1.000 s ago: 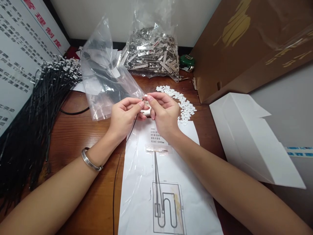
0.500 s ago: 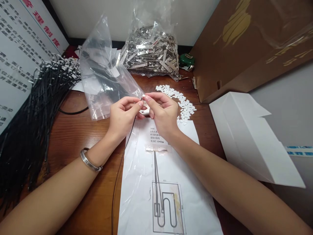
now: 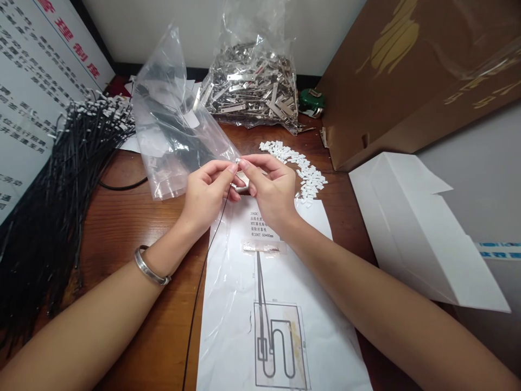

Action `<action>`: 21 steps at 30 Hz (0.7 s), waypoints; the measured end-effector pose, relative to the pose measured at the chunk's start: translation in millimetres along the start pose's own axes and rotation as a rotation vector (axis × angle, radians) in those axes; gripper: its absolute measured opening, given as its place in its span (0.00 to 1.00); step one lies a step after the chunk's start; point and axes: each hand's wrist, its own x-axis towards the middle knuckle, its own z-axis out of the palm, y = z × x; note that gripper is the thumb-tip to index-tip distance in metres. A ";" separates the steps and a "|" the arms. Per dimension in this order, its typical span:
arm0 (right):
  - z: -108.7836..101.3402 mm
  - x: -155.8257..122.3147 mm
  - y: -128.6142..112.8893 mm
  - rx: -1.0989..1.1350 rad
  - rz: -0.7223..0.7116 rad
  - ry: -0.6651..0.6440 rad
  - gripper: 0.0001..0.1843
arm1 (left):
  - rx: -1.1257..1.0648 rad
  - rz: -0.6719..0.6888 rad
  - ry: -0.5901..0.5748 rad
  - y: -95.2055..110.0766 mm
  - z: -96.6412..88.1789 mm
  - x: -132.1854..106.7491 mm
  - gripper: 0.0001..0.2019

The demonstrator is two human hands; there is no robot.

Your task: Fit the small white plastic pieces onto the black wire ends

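My left hand [image 3: 205, 195] and my right hand [image 3: 271, 190] meet fingertip to fingertip above the wooden table [image 3: 122, 228]. The left one pinches the end of a thin black wire [image 3: 199, 293] that trails down toward me. My right thumb and forefinger pinch a tiny white piece at that wire's tip; it is too small to name. Under my hands lies a plastic-covered drawing sheet [image 3: 277, 315] with a sample wire taped to it. A heap of small white pieces [image 3: 303, 171] lies just right of my right hand.
A big bundle of black wires [image 3: 52, 195] fills the left side. A clear plastic bag [image 3: 171, 119] stands behind my left hand, and a bag of metal strips [image 3: 252, 92] at the back. A brown carton [image 3: 407, 70] and a white box [image 3: 415, 228] stand on the right.
The hands have stayed together at the same spot; the fingertips shifted very slightly and the wire's loose length swung a little.
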 end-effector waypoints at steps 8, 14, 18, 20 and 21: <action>-0.1 -0.4 -1.3 0.015 -0.002 -0.025 0.08 | -0.044 0.009 -0.026 0.0 -0.4 0.7 0.08; 1.5 -0.8 -2.3 0.023 0.014 -0.015 0.11 | -0.020 0.018 0.003 1.0 0.7 0.1 0.09; 1.9 -0.5 -2.0 0.057 0.022 -0.021 0.12 | -0.029 0.034 0.003 -0.9 -0.4 0.5 0.09; 1.6 -0.3 -1.6 0.054 0.026 -0.031 0.13 | -0.020 0.037 0.006 -2.0 -1.1 0.8 0.09; 1.3 -0.2 -1.3 0.046 0.028 -0.036 0.13 | -0.016 0.039 0.007 -2.4 -1.4 0.9 0.09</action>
